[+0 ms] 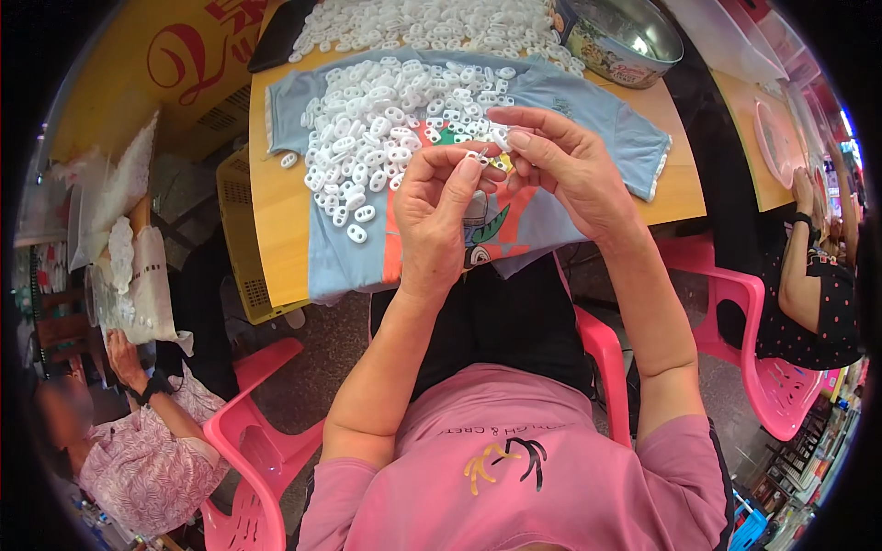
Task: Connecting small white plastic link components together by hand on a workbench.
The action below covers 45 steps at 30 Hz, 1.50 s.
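While my left hand (pixel 432 216) and right hand (pixel 565 165) are pinching one small white oval plastic link (pixel 477 158) together, I am judging that joining it needs a firm, aligned squeeze

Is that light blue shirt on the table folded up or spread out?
Spread out: the light blue shirt lies flat on the table, sleeves extended, under white plastic pieces.

Two hands (pixel 441 216) are working, one shirt (pixel 551 101) is lying under countless white rings (pixel 386 110), beside one bowl (pixel 625 37) and three pink chairs (pixel 257 459).
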Motion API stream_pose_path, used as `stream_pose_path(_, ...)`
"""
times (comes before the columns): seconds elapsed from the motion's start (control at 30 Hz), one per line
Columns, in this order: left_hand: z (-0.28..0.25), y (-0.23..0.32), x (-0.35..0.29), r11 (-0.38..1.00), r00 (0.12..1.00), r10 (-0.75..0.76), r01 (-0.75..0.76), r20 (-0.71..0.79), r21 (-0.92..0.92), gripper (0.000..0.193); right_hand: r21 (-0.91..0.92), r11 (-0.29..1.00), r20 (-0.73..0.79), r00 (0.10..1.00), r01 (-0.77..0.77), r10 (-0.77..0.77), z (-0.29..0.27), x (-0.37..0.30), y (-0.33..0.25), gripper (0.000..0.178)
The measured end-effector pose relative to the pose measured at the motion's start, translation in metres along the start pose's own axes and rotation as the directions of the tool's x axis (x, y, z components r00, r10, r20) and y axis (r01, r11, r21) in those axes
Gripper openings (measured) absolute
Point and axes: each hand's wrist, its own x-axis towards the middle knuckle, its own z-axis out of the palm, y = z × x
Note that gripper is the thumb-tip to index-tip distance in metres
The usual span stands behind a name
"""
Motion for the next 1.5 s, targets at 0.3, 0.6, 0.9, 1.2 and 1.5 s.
stream_pose_path(0.3,0.003,0.001,-0.001,0.996,0.999,-0.045,0.046,-0.021,0.075,0.012,-0.051,0.998,0.012,1.0,0.022,-0.021,-0.002,-0.002,-0.002,0.027)
stream_pose_path(0.6,0.002,0.0,0.0,0.991,0.999,-0.051,0.052,-0.008,0.124,0.012,-0.259,0.951,0.004,0.985,0.167,-0.171,0.003,-0.004,0.0,0.025)
stream_pose_path(0.9,0.006,0.003,0.0,0.981,0.998,-0.063,0.065,-0.018,0.181,0.011,-0.452,0.83,0.039,0.937,0.327,-0.348,0.007,-0.004,0.006,0.021)
stream_pose_path(1.2,0.006,0.003,0.0,0.98,0.997,-0.07,0.076,-0.037,0.182,0.012,-0.488,0.811,-0.001,0.928,0.324,-0.371,0.001,-0.004,0.008,0.021)
stream_pose_path(1.5,0.005,0.003,0.0,0.976,0.997,-0.07,0.071,-0.013,0.208,0.011,-0.475,0.821,0.007,0.934,0.318,-0.357,0.001,-0.003,0.008,0.021)
